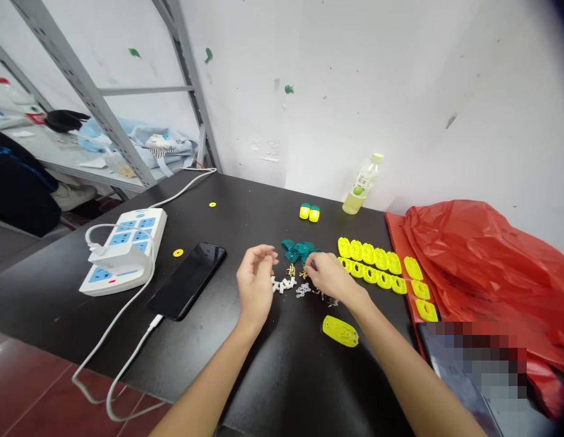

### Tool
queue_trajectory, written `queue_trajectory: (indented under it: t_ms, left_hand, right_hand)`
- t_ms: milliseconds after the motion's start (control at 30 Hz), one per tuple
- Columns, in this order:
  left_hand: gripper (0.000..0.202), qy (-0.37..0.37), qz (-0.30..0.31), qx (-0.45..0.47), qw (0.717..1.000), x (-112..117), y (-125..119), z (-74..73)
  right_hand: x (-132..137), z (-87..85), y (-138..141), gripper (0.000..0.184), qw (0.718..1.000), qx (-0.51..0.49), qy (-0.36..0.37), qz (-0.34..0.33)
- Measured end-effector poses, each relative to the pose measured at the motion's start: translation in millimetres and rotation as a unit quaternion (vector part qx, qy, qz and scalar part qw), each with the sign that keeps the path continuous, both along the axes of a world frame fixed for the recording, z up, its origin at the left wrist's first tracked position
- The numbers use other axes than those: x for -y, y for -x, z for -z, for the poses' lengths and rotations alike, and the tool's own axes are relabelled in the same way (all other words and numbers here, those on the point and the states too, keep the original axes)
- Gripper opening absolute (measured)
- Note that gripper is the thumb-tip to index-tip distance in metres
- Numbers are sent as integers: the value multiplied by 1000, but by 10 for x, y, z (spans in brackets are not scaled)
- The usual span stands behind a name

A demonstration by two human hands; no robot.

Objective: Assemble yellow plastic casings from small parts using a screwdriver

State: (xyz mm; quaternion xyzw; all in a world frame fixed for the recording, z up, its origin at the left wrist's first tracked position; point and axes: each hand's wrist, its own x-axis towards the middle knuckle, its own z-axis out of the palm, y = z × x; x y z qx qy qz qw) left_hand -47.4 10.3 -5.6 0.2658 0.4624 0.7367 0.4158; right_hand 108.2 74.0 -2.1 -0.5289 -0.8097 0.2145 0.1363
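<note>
My left hand hovers over the black table with fingers curled in a loose pinch; whatever it holds is too small to name. My right hand is closed, fingertips down among tiny parts. Between them lie small white plastic pieces, brass contacts and clear bits. Teal plastic caps sit just beyond the hands. Rows of yellow plastic shells lie to the right, and one yellow shell rests near my right forearm.
A white and blue power strip with a charger and cable sits left, beside a black phone. Two yellow-green pieces and a drink bottle stand at the back. A red plastic bag fills the right. Metal shelving stands behind.
</note>
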Motion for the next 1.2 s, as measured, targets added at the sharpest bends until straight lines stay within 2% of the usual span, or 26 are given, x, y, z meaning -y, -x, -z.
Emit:
queue_trajectory:
  t_ms: [100, 200, 267, 333, 400, 433, 500, 567, 667, 733, 833, 1000, 1100, 1200]
  left_hand:
    - [18, 12, 59, -39, 997, 102, -76, 15]
    - [20, -18, 182, -141, 973, 238, -182, 45]
    - [25, -68, 286, -247, 923, 322, -257, 70]
    - [33, -119, 359, -356, 854, 385, -340, 108]
    - [43, -155, 386, -450, 790, 418, -431, 168]
    - [49, -165, 389, -487, 765, 424, -476, 206]
    - [54, -183, 385, -536, 729, 417, -557, 287]
    - [46, -194, 377, -568, 706, 398, -610, 355]
    - [31, -194, 363, -596, 690, 375, -634, 402]
    - [29, -183, 362, -603, 687, 371, -630, 405]
    - [28, -160, 370, -614, 679, 376, -626, 408]
    - [27, -135, 376, -640, 656, 386, -640, 438]
    - [28, -137, 374, -644, 653, 386, -643, 445]
    - [26, -137, 375, -644, 653, 384, -642, 445]
  right_hand:
    - [30, 9, -29, 13, 999, -30, 20, 13]
    - [125, -169, -198, 8, 995, -88, 34, 37]
    - [228, -329, -402, 17, 988, -137, 45, 52]
    - [365, -437, -627, 24, 977, -196, 65, 58]
    - [520, -443, -808, 21, 914, -391, 80, 71]
    - [596, -405, -866, 18, 886, -451, 72, 83]
    - [729, -278, -908, 14, 846, -520, 46, 108]
    - [832, -137, -867, 12, 820, -558, 22, 123]
    - [940, -4, -739, 16, 779, -609, -21, 146]
    - [988, 24, -663, 17, 756, -635, -51, 151]
    - [1027, 36, -599, 17, 736, -657, -70, 144]
    - [1025, 72, -596, 20, 708, -693, -51, 127]
    - [1022, 97, -607, 20, 706, -697, -58, 114]
    - [1038, 128, -597, 20, 723, -679, -81, 102]
